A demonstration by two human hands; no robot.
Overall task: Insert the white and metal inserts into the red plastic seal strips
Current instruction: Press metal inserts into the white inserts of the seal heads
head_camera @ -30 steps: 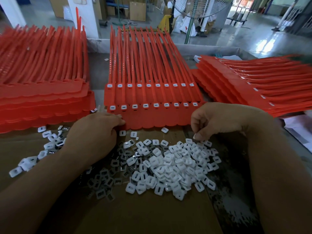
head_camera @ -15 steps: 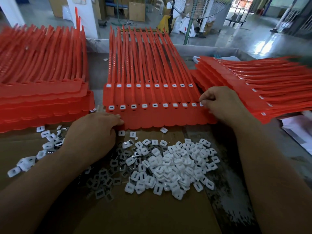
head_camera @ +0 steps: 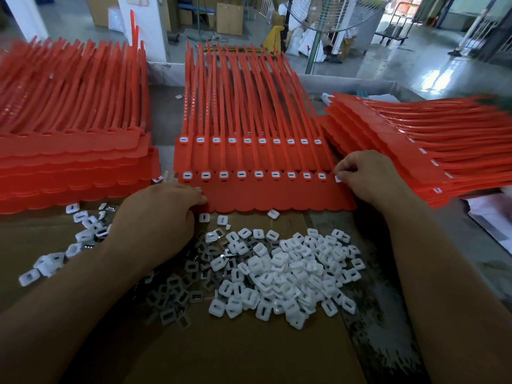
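Three stacks of red seal strips fill the upper half of my view: one upper left (head_camera: 69,162), one at centre (head_camera: 249,112), one fanned out at right (head_camera: 429,139); below them a brown cardboard sheet (head_camera: 249,356) covers the lower frame. On it I see one big pile of white inserts (head_camera: 285,275) at lower centre, too many to count, and a thinner scatter (head_camera: 83,231) at left. The centre stack shows two rows of heads; I count ten filled in the back row and nine in the front sheet (head_camera: 277,195). My left hand (head_camera: 158,220) rests palm down, fingertips pressing that sheet's near left corner. My right hand (head_camera: 371,176) pinches one white insert (head_camera: 338,178) at the tenth head, right end of the front row.
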